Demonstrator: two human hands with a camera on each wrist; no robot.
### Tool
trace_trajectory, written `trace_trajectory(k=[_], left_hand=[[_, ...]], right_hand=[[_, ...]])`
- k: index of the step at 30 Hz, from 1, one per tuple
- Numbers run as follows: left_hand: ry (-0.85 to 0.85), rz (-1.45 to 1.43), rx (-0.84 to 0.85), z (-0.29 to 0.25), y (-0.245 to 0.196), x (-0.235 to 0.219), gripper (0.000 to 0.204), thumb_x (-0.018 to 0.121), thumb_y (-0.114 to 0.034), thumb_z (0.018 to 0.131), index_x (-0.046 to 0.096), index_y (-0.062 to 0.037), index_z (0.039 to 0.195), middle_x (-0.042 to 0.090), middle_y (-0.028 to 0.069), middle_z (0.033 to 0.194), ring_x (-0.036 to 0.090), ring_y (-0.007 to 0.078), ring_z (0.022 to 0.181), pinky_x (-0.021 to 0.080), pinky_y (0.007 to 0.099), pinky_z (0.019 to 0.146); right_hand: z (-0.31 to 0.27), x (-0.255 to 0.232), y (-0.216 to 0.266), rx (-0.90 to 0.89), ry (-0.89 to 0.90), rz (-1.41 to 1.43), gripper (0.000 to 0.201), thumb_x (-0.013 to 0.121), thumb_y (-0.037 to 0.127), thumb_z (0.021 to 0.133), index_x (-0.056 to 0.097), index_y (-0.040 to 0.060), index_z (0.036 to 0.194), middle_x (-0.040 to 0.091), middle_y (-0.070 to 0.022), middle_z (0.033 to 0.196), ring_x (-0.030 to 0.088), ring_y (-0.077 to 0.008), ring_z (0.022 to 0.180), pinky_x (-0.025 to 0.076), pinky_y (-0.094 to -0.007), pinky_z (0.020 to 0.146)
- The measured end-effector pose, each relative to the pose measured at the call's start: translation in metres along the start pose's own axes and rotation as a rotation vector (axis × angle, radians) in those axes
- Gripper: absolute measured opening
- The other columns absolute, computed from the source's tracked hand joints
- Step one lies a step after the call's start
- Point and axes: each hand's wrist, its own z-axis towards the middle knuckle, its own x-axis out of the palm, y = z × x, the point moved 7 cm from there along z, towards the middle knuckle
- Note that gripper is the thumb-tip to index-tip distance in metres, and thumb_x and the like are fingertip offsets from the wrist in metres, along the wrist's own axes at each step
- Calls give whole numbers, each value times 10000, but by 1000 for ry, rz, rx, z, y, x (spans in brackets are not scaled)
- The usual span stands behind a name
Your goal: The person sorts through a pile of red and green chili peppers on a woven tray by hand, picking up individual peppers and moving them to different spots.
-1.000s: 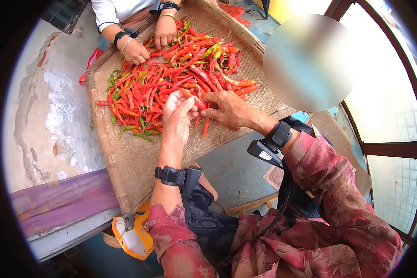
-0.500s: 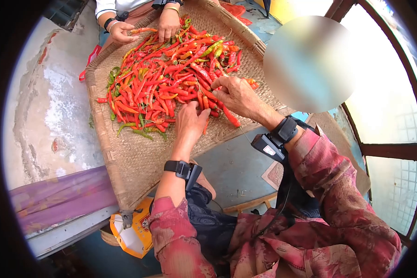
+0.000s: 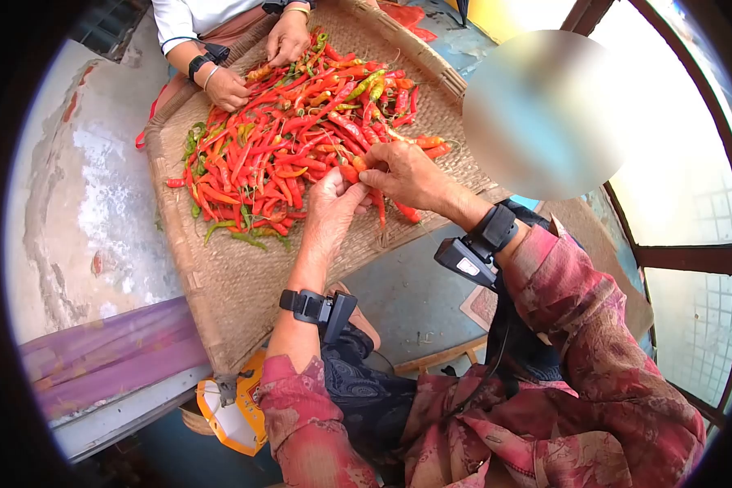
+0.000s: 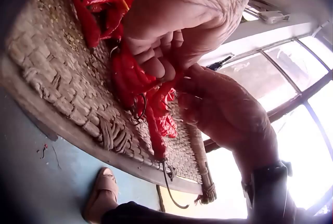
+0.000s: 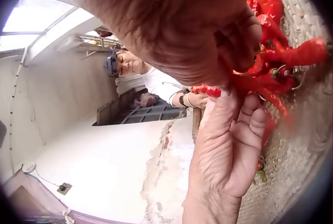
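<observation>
Over the near side of a heap of chili peppers (image 3: pixel 276 150), both my hands meet at one red chili pepper (image 3: pixel 349 172). Thumb and fingers of my left hand (image 3: pixel 331 207) pinch it from below. My right hand (image 3: pixel 411 175) pinches its other end, its fingertips close against the left ones. In the right wrist view a red tip (image 5: pixel 207 91) sticks out past the left thumb. The right fingertips partly hide the stem end. Most of the chilies are red, some orange or green, lying in a shallow woven tray (image 3: pixel 220 285).
Across the tray another person's hands (image 3: pixel 229 89) are at the heap's far edge. A plastered wall (image 3: pixel 98 187) stands left, windows (image 3: pixel 683 146) right. Below the tray's corner sits an orange and white box (image 3: pixel 236 415). A sandaled foot (image 4: pixel 104 185) shows on the floor.
My hands were together on a chili, then parted, the left dipping to the heap's near edge. Now they meet again on a red chili. The other person's lifted hand is back at the heap.
</observation>
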Motion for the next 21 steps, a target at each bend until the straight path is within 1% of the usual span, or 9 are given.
trace_trajectory(k=[5, 7, 9, 11, 13, 15, 17, 20, 21], left_hand=[[23, 36, -21, -6, -1, -15, 142, 569, -149, 856, 559, -61, 967, 589, 4, 794, 550, 83, 668, 442, 217, 620], [-154, -163, 58, -1, -9, -51, 186, 588, -180, 851, 556, -57, 987, 597, 20, 817, 566, 102, 682, 463, 231, 635], [-399, -427, 226, -2, -20, -95, 263, 616, -234, 835, 543, -53, 1011, 602, 32, 817, 571, 105, 681, 479, 233, 633], [-590, -483, 117, -10, -6, -122, 339, 642, -288, 814, 529, -52, 1030, 606, 45, 850, 565, 95, 660, 471, 216, 600], [-461, -334, -29, -14, 0, -108, 379, 624, -316, 821, 528, -52, 1075, 604, 79, 963, 553, 93, 666, 448, 217, 561], [-158, -117, -77, -12, -3, -64, 392, 595, -316, 840, 526, -38, 1108, 611, 64, 938, 528, 83, 635, 422, 204, 538], [-59, 96, -49, -19, -11, -20, 365, 573, -308, 855, 546, -29, 1090, 614, 35, 848, 495, 62, 601, 388, 188, 516], [161, 305, -25, -15, 3, 5, 331, 579, -295, 846, 589, 4, 987, 605, 31, 761, 502, 58, 615, 409, 221, 537], [161, 311, -20, -14, 1, 4, 331, 579, -295, 846, 589, 4, 987, 605, 31, 761, 502, 58, 615, 409, 221, 537]], right_hand=[[5, -10, 0, -46, -100, -32, 189, 596, 164, 743, 590, -24, 728, 596, -190, 671, 611, -312, 668, 472, -389, 614], [6, -17, -1, -11, -105, -124, 200, 589, 165, 794, 573, -34, 782, 571, -145, 649, 564, -210, 596, 437, -349, 548], [4, -18, -1, -24, -118, -113, 219, 584, 182, 799, 573, -36, 786, 552, -140, 627, 544, -206, 572, 420, -360, 536], [4, -15, 1, 8, -82, -66, 219, 587, 178, 800, 573, -40, 780, 547, -129, 607, 543, -196, 563, 421, -351, 525], [5, -12, 5, -25, -91, -52, 217, 587, 176, 803, 573, -39, 779, 541, -118, 597, 539, -181, 557, 417, -343, 516], [5, -9, 7, -52, -103, -42, 215, 587, 174, 806, 574, -39, 778, 535, -107, 586, 534, -167, 551, 414, -335, 506], [7, -6, 5, -29, -90, 44, 209, 587, 172, 813, 578, -34, 778, 516, -86, 569, 509, -142, 535, 400, -320, 487], [7, -7, 7, -13, -38, 6, 199, 585, 176, 819, 580, -23, 806, 507, -73, 573, 488, -130, 534, 391, -313, 485], [7, -7, 7, -18, -44, 8, 199, 585, 176, 819, 580, -23, 806, 507, -73, 573, 488, -130, 534, 391, -313, 485]])
